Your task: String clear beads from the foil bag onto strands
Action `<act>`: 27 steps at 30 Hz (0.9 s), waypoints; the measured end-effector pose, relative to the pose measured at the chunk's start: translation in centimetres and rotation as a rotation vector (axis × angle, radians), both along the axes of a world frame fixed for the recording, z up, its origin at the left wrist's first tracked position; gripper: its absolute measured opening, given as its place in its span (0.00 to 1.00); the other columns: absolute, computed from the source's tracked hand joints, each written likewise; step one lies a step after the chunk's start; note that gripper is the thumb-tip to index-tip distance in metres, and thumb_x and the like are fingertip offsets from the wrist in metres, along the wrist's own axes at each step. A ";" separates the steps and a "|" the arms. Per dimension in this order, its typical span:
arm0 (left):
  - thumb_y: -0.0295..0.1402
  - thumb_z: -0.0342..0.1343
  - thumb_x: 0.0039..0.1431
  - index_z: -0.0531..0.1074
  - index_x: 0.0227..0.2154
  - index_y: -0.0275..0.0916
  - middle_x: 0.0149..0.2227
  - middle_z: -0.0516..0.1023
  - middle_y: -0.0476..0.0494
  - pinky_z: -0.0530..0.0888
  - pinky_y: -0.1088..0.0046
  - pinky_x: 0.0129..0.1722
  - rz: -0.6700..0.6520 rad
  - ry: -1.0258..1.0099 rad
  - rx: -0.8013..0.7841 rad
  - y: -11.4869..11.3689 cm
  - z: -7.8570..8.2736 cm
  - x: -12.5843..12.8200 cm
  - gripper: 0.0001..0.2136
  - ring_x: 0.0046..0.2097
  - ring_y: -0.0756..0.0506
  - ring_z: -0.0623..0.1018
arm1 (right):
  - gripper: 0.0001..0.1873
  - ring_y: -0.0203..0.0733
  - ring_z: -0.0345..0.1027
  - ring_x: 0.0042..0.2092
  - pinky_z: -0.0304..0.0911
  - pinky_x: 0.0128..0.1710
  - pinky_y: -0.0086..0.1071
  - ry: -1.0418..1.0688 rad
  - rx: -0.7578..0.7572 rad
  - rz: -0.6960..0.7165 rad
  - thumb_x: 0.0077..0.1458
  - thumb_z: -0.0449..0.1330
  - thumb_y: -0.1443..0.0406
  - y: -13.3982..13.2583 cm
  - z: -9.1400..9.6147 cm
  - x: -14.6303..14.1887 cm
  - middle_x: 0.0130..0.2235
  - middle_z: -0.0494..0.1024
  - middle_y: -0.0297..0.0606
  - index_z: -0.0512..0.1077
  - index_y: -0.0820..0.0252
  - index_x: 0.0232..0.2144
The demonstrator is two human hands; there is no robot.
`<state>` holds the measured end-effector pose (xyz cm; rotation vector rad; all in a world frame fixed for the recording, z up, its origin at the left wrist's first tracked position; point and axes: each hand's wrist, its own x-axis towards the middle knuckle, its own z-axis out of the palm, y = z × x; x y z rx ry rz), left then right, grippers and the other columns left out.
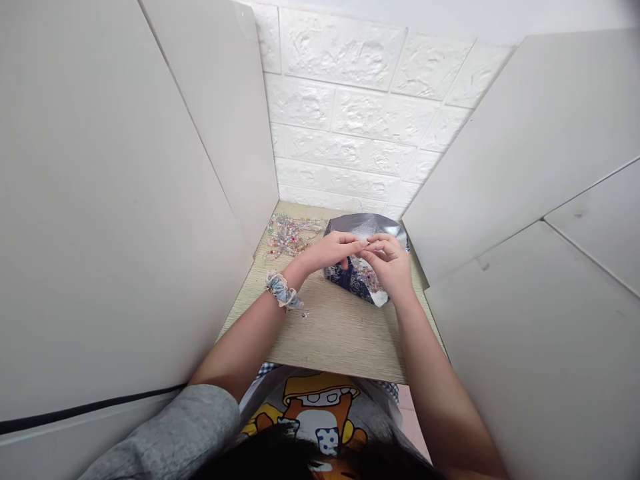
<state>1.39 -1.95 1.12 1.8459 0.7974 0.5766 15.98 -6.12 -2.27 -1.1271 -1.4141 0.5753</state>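
Note:
Above an opened bag (345,283), dark blue with a pattern outside and silvery inside, the fingertips of my two hands meet. My left hand (336,249) reaches in from the left with thumb and fingers pinched together. From the other side my right hand (394,265) pinches too, its fingertips touching those of the left. Whatever is between them is too small to make out. Loose colourful beads (367,275) show in the bag, partly covered by my hands. Strands of small multicoloured beads (293,235) lie in a heap behind my left wrist.
A narrow wooden tabletop (340,340) carries everything. One tiny object (305,315) lies near its middle. Pale panels (220,100) close in on both sides, and a white brick-patterned wall (345,147) stands behind. A pale blue scrunchie (283,291) circles my left wrist.

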 end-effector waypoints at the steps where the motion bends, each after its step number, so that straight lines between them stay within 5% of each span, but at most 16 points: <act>1: 0.46 0.44 0.50 0.68 0.26 0.35 0.22 0.66 0.50 0.56 0.80 0.19 -0.021 -0.011 -0.020 -0.1 0.1 0.0 0.18 0.20 0.56 0.65 | 0.06 0.36 0.63 0.38 0.63 0.36 0.33 0.015 -0.014 0.013 0.40 0.61 0.62 -0.1 0.1 0.0 0.34 0.67 0.35 0.69 0.59 0.20; 9: 0.43 0.46 0.49 0.68 0.25 0.35 0.20 0.65 0.51 0.58 0.79 0.19 -0.035 -0.035 -0.045 0.2 -0.3 -0.1 0.15 0.19 0.57 0.62 | 0.10 0.35 0.64 0.33 0.61 0.35 0.31 0.076 -0.072 -0.042 0.44 0.57 0.59 0.2 0.1 0.4 0.30 0.70 0.35 0.66 0.60 0.25; 13: 0.43 0.47 0.48 0.66 0.24 0.35 0.15 0.54 0.55 0.54 0.80 0.18 0.043 -0.063 -0.050 0.3 -0.4 0.0 0.14 0.18 0.57 0.56 | 0.11 0.37 0.62 0.33 0.58 0.36 0.33 -0.327 -0.120 -0.216 0.50 0.49 0.60 0.7 -0.7 1.1 0.30 0.70 0.37 0.67 0.60 0.29; 17: 0.42 0.47 0.48 0.66 0.24 0.35 0.16 0.53 0.55 0.52 0.79 0.17 0.115 -0.086 -0.057 0.2 -0.1 0.0 0.13 0.18 0.56 0.55 | 0.12 0.40 0.61 0.38 0.56 0.39 0.33 -0.795 -0.294 -0.205 0.51 0.47 0.67 1.3 -1.9 1.2 0.37 0.69 0.42 0.69 0.61 0.34; 27: 0.42 0.45 0.48 0.65 0.22 0.35 0.17 0.54 0.53 0.52 0.79 0.19 0.158 -0.030 0.007 0.1 -0.1 0.2 0.14 0.20 0.56 0.54 | 0.12 0.40 0.61 0.37 0.55 0.38 0.32 -0.985 -0.448 -0.231 0.51 0.47 0.67 2.2 -2.7 1.2 0.35 0.66 0.42 0.69 0.61 0.34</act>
